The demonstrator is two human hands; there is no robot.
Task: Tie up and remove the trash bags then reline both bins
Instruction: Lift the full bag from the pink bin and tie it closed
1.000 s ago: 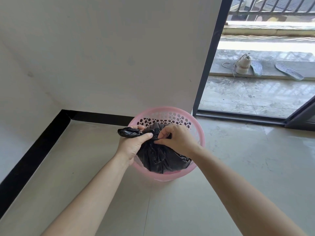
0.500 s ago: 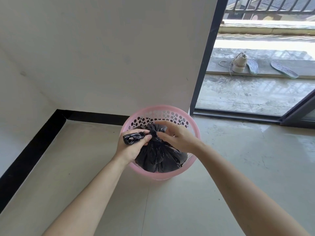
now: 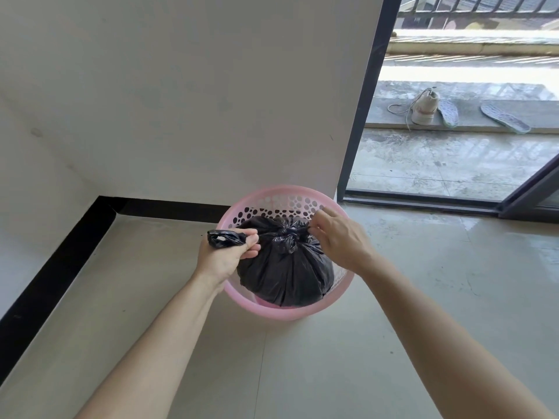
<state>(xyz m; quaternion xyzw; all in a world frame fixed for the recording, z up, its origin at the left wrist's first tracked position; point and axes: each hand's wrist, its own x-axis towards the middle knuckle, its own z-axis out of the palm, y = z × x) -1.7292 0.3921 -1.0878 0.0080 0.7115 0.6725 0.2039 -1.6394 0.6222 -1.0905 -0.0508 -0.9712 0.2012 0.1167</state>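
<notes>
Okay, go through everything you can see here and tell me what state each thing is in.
trash bag, knotted at the top, sitting inside the bin
pink bin, upright on the floor, not yet emptied
left hand, grips the knot's left tail
right hand, fingers pinch the knot's right tail
sliding door, appears open
shoe, outside on the ledge, laces loose

Both bare forearms reach forward from the lower edge of the view and angle in toward each other. The left hand (image 3: 225,257) is closed in a fist, thumb on top, gripping one twisted end of the trash bag (image 3: 287,267). The right hand (image 3: 338,237), its back turned up, pinches the opposite end with curled fingertips, apart from the left.
</notes>
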